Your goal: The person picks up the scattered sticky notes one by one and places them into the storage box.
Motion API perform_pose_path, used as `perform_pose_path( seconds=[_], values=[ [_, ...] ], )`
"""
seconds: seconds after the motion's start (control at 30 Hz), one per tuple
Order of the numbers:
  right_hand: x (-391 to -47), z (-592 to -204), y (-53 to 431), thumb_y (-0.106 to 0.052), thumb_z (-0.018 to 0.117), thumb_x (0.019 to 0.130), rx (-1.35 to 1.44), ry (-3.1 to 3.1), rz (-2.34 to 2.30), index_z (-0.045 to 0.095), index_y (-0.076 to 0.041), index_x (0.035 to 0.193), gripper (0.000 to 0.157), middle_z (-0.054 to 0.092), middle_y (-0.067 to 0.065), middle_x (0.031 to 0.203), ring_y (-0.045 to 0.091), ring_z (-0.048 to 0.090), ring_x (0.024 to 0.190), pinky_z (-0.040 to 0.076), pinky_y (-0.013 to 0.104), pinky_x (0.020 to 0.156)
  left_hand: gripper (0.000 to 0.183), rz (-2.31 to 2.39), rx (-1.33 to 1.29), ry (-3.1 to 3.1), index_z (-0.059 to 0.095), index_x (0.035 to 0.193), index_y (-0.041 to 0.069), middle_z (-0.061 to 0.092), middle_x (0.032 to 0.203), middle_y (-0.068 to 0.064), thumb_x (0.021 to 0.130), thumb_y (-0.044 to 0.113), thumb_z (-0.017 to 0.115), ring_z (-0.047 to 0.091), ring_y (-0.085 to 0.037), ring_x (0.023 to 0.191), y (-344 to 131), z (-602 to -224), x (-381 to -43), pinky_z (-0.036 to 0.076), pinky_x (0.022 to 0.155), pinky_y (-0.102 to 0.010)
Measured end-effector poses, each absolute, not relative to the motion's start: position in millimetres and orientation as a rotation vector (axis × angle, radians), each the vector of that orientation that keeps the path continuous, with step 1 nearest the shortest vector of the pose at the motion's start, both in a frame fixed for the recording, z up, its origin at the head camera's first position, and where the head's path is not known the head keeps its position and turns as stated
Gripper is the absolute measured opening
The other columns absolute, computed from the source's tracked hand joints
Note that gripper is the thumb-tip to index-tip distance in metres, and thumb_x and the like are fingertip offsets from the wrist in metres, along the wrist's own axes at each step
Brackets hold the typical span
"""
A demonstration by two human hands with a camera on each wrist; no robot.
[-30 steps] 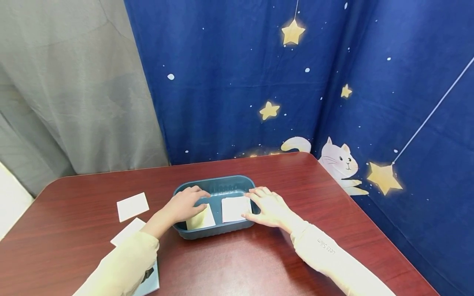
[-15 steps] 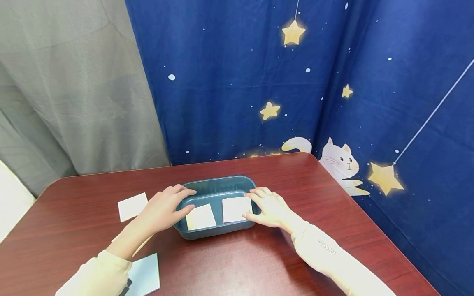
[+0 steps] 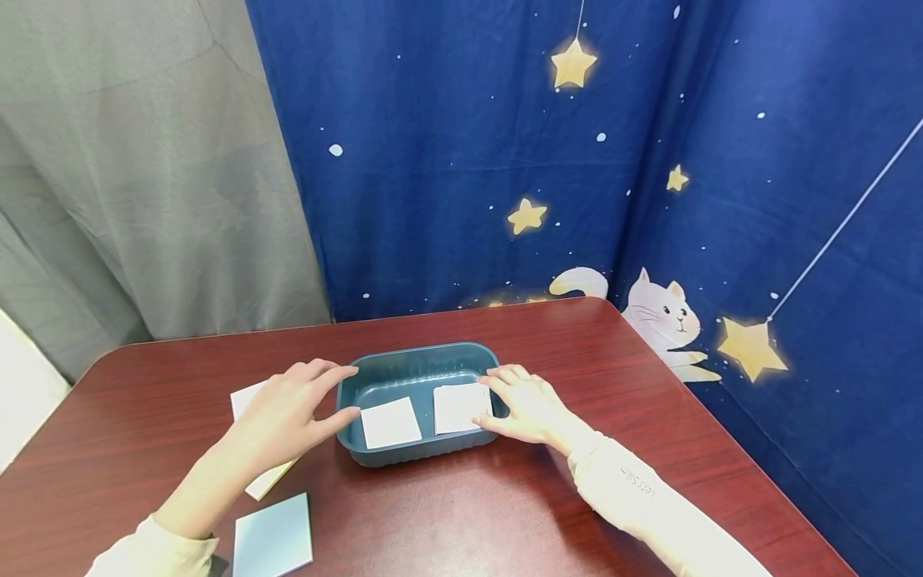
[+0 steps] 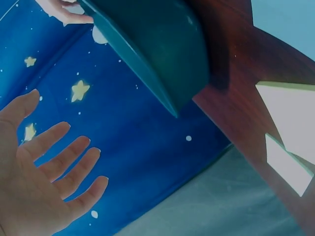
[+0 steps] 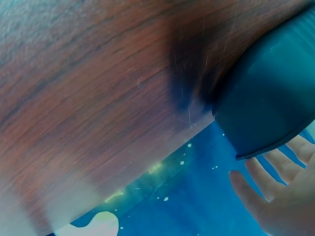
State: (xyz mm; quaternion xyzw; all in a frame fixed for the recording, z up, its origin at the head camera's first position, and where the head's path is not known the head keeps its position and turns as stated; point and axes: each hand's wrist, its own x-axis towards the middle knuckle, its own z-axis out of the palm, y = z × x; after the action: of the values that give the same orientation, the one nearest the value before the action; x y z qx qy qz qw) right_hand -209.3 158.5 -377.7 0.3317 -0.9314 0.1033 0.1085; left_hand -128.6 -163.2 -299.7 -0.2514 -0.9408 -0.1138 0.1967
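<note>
A dark teal plastic basket (image 3: 416,457) stands on the table. Inside lie a white square paper pad (image 3: 391,422) at the left and a stack of white square paper (image 3: 460,407) at the right. My left hand (image 3: 292,413) holds nothing; it hovers left of the basket, thumb and fingers spread, fingertips near the left rim. In the left wrist view its empty palm shows. My right hand (image 3: 522,405) rests at the basket's right end, fingers over the rim and thumb near the white stack. The right wrist view shows its fingers (image 5: 263,177) extended along the rim.
A light blue square pad (image 3: 274,537) lies at the table's front left. Partly behind my left hand are a yellow-edged pad (image 3: 268,479) and a white pad (image 3: 243,398). The reddish-brown table (image 3: 447,521) ends at a blue star-patterned curtain (image 3: 447,160) and a grey curtain (image 3: 159,160).
My left hand has drawn back leftward out of the basket, uncovering the white pad inside and the light blue pad on the table. My right hand has stayed in place.
</note>
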Motion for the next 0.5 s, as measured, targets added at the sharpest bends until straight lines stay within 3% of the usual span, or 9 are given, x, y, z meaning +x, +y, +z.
perform_pose_path(
  seconds=[0.33,0.5],
  values=[
    [-209.5,-377.7,158.5,-0.056,0.058,0.078,0.973,-2.753,0.312,0.054,-0.016,0.127,0.063,0.05,0.007,0.128,0.024,0.041,0.119,0.041,0.049,0.086,0.049,-0.303,-0.62,-2.643,0.059,0.117,0.01,0.06,0.106,-0.007,0.077,0.037,0.069,0.055,-0.03,0.095,-177.7,-295.5,-116.5,0.042,0.074,-0.052],
    [-209.3,-377.6,158.2,-0.056,0.058,0.078,0.97,-2.746,0.302,0.055,-0.016,0.126,0.063,0.05,0.006,0.127,0.024,0.042,0.118,0.041,0.048,0.086,0.05,-0.299,-0.599,-2.622,0.059,0.117,0.01,0.06,0.105,-0.006,0.076,0.035,0.07,0.056,-0.021,0.081,-186.0,-294.6,-112.0,0.042,0.073,-0.049]
  ],
)
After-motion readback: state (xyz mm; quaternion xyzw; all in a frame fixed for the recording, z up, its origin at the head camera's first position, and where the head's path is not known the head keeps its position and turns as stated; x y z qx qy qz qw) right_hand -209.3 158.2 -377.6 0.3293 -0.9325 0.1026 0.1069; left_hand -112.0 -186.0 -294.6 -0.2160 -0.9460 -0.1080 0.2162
